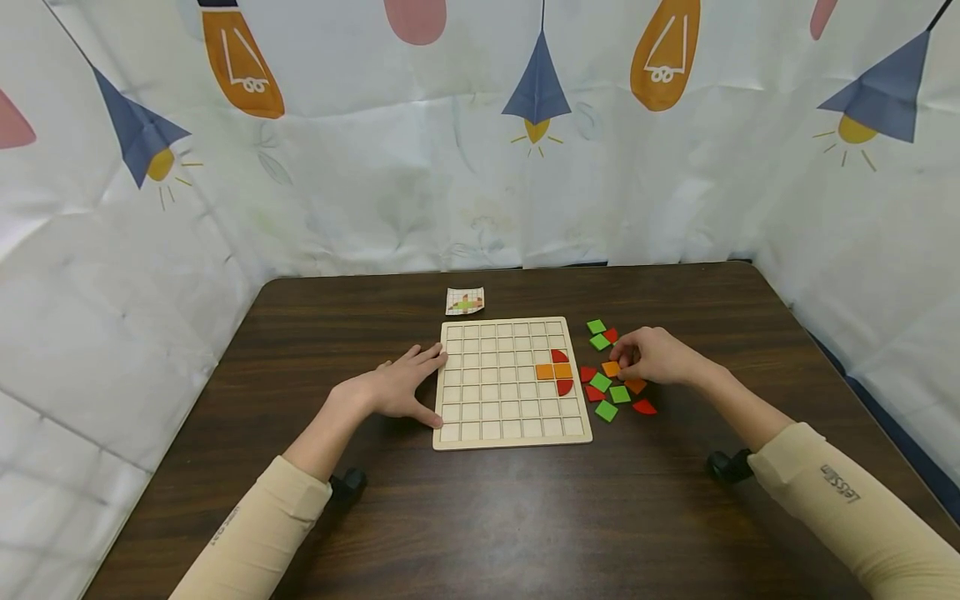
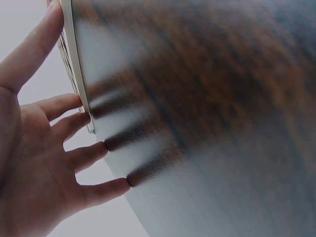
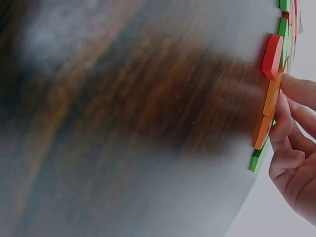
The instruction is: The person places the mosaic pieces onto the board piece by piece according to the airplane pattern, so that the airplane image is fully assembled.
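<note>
A pale wooden grid board (image 1: 495,398) lies on the dark table, with two orange squares (image 1: 544,372) and two red quarter-round pieces (image 1: 565,387) in its right columns. My left hand (image 1: 401,385) rests at the board's left edge, fingers spread, thumb by the lower corner. In the left wrist view, the fingertips of this hand (image 2: 54,153) reach the table and board edge. To the right of the board, my right hand (image 1: 654,357) pinches an orange square tile (image 1: 611,368) low among loose pieces. The right wrist view has its fingers curled beside orange tiles (image 3: 273,94).
Several green squares (image 1: 606,410) and red pieces (image 1: 644,407) lie scattered right of the board. Another orange piece (image 1: 636,386) sits under the right hand. A small pattern card (image 1: 465,302) lies behind the board. A printed curtain (image 1: 450,192) stands beyond the table.
</note>
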`<state>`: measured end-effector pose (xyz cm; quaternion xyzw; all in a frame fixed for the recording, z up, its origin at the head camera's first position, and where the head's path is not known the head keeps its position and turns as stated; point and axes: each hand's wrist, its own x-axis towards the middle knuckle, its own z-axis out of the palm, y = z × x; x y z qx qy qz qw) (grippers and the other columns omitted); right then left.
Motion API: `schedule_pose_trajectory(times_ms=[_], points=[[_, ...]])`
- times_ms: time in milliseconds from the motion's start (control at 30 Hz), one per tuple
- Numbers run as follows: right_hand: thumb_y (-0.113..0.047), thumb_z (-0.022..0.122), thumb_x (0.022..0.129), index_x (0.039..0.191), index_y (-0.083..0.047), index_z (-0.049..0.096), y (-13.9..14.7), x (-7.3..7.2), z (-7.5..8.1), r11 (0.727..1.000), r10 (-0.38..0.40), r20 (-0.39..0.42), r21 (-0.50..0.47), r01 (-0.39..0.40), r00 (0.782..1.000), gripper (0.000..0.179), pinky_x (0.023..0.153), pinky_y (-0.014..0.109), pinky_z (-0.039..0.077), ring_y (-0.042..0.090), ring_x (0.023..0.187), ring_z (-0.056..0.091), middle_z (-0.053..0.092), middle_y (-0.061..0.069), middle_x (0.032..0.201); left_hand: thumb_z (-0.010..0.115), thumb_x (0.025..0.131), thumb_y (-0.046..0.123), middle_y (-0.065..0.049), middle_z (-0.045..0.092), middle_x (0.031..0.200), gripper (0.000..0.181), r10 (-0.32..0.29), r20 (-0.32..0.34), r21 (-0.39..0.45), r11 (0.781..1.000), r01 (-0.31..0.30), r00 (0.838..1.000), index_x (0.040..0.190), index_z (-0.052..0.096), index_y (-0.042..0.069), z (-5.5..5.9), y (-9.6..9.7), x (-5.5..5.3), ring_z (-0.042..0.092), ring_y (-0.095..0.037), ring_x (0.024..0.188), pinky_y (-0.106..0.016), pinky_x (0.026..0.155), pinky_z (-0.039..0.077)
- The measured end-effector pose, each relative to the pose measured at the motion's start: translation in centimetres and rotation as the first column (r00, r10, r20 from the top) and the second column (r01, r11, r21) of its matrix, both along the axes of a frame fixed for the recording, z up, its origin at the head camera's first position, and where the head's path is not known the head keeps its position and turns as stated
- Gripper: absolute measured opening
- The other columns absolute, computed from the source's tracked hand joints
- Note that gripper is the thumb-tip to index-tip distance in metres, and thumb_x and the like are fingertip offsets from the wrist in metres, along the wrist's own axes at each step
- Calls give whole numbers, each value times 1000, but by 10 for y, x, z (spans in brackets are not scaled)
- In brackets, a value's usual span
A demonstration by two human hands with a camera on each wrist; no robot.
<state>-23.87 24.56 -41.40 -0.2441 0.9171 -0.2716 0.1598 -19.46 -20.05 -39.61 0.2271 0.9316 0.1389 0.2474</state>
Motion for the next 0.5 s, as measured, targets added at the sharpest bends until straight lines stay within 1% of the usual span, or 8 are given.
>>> schedule_pose_trajectory(times_ms=[267, 500], points=[[-6, 77, 90, 102, 1, 73, -2, 0, -1, 1000, -3, -36, -6, 2, 999, 14, 64, 33, 51, 15, 69, 58, 65, -2, 80, 82, 85, 52, -13, 7, 171, 110, 0, 2, 1, 1000, 0, 1000, 165, 21, 9, 0, 0, 0, 2, -41, 155, -76, 111, 14], [-8, 77, 90, 100, 1, 74, -5, 2, 4, 1000, -23, -82, -4, 23, 996, 14, 64, 33, 52, 14, 69, 60, 68, -1, 81, 82, 85, 52, -13, 7, 171, 109, 1, 3, -1, 1000, -1, 1000, 165, 21, 9, 1, 0, 1, 2, -41, 155, -76, 112, 14]])
